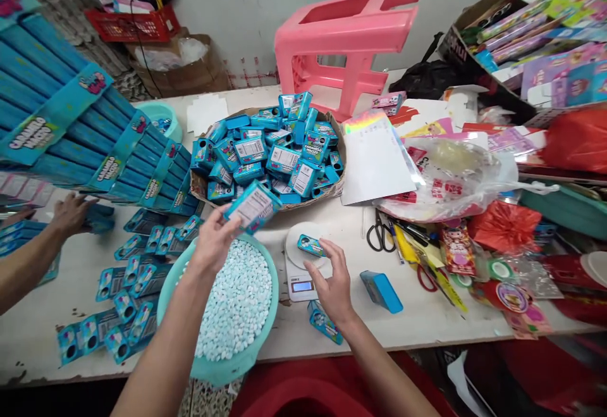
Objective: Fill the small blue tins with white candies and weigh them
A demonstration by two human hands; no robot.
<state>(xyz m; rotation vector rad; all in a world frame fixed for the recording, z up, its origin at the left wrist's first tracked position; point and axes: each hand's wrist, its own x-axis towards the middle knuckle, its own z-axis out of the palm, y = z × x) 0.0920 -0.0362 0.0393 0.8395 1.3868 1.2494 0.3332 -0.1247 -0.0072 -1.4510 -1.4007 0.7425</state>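
My left hand (pixel 215 240) grips a blue candy box (pixel 256 207), its printed side panel facing up, above a teal basin (pixel 272 316) of small pale mint-coloured candies (pixel 237 303). To the right, my right hand (pixel 334 281) has thumb and fingers apart at the end of another blue candy box (pixel 309 244), which stands on the round plate of a white digital scale (pixel 300 287). Its fingertips seem to touch that box. One more blue box (pixel 325 322) lies just below the scale, and a box (pixel 382 290) lies to the right.
A carton (pixel 196 192) heaped with blue boxes stands behind the basin. Rows of boxes (pixel 126 306) lie left, beside tall blue display packs (pixel 95 126). Another person's hand (pixel 71 214) reaches in there. Scissors (pixel 379 233) and a pink stool (pixel 341 37) are on the table.
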